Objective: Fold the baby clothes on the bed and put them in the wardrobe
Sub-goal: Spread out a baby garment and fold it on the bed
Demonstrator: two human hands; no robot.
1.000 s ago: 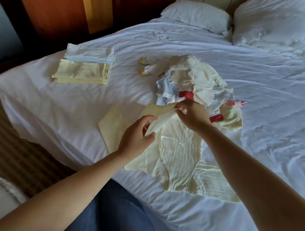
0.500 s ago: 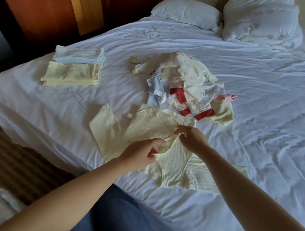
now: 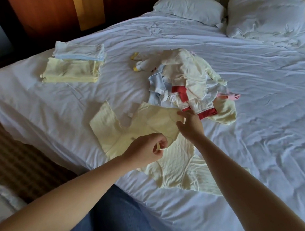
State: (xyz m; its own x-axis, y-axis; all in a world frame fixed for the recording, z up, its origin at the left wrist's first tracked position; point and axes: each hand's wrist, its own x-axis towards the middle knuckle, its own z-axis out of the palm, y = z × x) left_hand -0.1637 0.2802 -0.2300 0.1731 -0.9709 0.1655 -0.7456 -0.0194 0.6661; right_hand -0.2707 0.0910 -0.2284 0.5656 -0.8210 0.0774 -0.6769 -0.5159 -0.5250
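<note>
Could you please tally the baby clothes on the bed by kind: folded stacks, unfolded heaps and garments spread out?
Folded stacks: 2, the white and blue stack and the yellow stack.
Heaps: 1, the unfolded heap.
Spread-out garments: 1, the pale yellow garment, held by the left hand and the right hand.
Total: 4.

A pale yellow ribbed baby suit [image 3: 147, 120] lies spread on the bed [image 3: 254, 140], its upper part folded across. The left hand [image 3: 145, 149] pinches its near edge and the right hand [image 3: 190, 125] its far corner. A jumbled pile of unfolded clothes [image 3: 188, 78] sits just beyond the right hand, and a folded stack [image 3: 74, 64] lies well beyond the left hand.
</note>
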